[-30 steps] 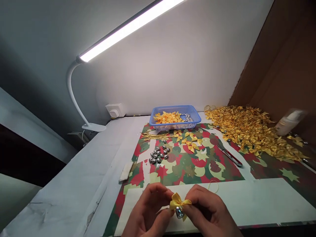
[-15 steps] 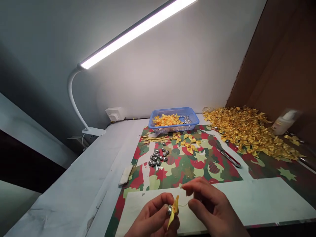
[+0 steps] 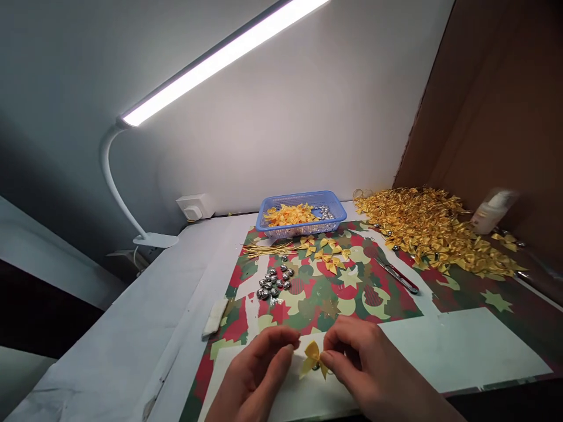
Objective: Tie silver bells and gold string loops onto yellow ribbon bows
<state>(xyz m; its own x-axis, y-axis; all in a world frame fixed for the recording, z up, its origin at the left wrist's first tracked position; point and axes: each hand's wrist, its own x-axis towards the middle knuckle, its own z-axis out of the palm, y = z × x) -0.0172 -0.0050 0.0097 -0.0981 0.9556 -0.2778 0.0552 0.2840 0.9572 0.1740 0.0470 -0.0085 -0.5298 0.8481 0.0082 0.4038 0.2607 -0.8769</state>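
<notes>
My right hand [image 3: 363, 363] pinches a yellow ribbon bow [image 3: 312, 351] at its right side between thumb and forefinger. A small silver bell [image 3: 315, 367] shows below the knot of that bow, partly covered by its tails. Just left of the bow is my left hand [image 3: 257, 372], its fingers curved and the thumb a little apart from them, with nothing visible in it. Under both hands lies a white sheet [image 3: 466, 346].
A blue basket [image 3: 303, 230] holds bows and bells. In front lie gold ties [image 3: 268, 250], loose bows [image 3: 329, 262], silver bells [image 3: 273, 283] and snips [image 3: 398, 275]. A heap of finished gold bows [image 3: 422, 228], a bottle [image 3: 490, 214] and a white pad [image 3: 214, 319] surround the patterned sheet.
My left hand has let go of the bow with the bell, which now hangs from my right fingers and faces me. The view has shifted slightly to the right.
</notes>
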